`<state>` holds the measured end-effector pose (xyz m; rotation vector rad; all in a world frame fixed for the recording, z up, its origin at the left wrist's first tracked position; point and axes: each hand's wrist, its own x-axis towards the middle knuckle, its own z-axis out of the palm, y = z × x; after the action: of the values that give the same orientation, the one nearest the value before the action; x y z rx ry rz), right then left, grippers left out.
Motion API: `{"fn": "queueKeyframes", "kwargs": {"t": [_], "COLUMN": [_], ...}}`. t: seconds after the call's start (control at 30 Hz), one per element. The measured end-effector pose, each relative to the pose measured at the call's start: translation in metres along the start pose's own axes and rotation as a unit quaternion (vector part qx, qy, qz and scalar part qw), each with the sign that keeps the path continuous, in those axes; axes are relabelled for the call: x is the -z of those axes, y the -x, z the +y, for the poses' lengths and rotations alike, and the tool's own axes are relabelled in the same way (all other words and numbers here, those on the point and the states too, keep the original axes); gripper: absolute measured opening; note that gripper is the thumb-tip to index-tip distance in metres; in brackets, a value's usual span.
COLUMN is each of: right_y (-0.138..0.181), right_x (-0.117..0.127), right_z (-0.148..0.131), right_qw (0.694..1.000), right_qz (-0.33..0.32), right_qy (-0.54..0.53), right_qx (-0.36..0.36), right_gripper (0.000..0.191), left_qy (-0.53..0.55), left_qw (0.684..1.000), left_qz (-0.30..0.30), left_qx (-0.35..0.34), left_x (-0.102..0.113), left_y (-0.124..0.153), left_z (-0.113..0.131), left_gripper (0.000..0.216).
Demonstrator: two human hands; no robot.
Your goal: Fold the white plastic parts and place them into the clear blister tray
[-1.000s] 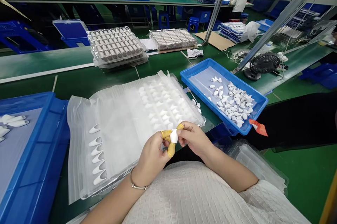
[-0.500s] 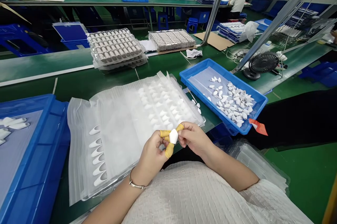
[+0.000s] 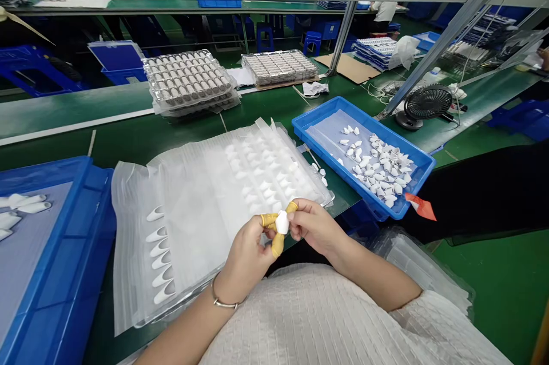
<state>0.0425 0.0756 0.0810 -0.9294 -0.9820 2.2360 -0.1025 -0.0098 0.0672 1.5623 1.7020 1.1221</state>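
A small white pointed piece [image 3: 282,223], smooth like plastic or ceramic, is pinched in front of my body. My left hand [image 3: 251,248], with yellow finger cots on the thumb and fingers, grips it from the left. From the other side my right hand [image 3: 315,225] closes on its edge, a yellow cot on one fingertip. Beneath and beyond them lies a translucent foam sheet [image 3: 193,193] over a clear tray. White pointed pieces [image 3: 268,187] show through it in rows, and several white shell-shaped pieces [image 3: 163,292] lie along its left side.
To the right, a blue tray [image 3: 418,182] holds many similar white pieces. Another blue bin [image 3: 81,227] with white tubular parts stands at left. Stacked filled trays [image 3: 189,79] sit farther back. A black fan [image 3: 428,102] stands near a slanted metal post [image 3: 446,44].
The white piece has tilted slightly between my fingers, its lower end now seeming narrower. Both hands stay in nearly the same place; the view has shifted a little.
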Motion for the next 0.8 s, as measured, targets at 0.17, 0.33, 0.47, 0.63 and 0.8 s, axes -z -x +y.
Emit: {"fn": "queueKeyframes", "kwargs": {"t": [0.17, 0.33, 0.47, 0.63, 0.8], "right_y": [0.001, 0.002, 0.003, 0.002, -0.004], "right_x": [0.000, 0.004, 0.004, 0.002, 0.007], "right_z": [0.000, 0.004, 0.006, 0.006, 0.006], "right_qw": [1.000, 0.999, 0.995, 0.980, 0.997], "right_qz": [-0.003, -0.013, -0.016, -0.009, 0.018], "right_qy": [0.004, 0.033, 0.083, 0.176, 0.065], "right_qx": [0.000, 0.027, 0.057, 0.097, 0.031], "right_gripper": [0.007, 0.006, 0.013, 0.031, 0.038], "left_qy": [0.052, 0.120, 0.086, 0.010, 0.080], "left_qw": [0.999, 0.992, 0.996, 1.000, 0.996], "left_qz": [0.000, -0.006, -0.007, -0.012, -0.024], "left_qx": [0.014, 0.033, 0.019, -0.006, 0.024], "left_x": [-0.003, -0.006, -0.004, 0.000, 0.000], "left_y": [0.001, 0.001, 0.001, 0.002, 0.002], "left_z": [-0.008, -0.011, -0.006, -0.002, 0.000], "left_gripper": [0.018, 0.019, 0.019, 0.016, 0.020]}}
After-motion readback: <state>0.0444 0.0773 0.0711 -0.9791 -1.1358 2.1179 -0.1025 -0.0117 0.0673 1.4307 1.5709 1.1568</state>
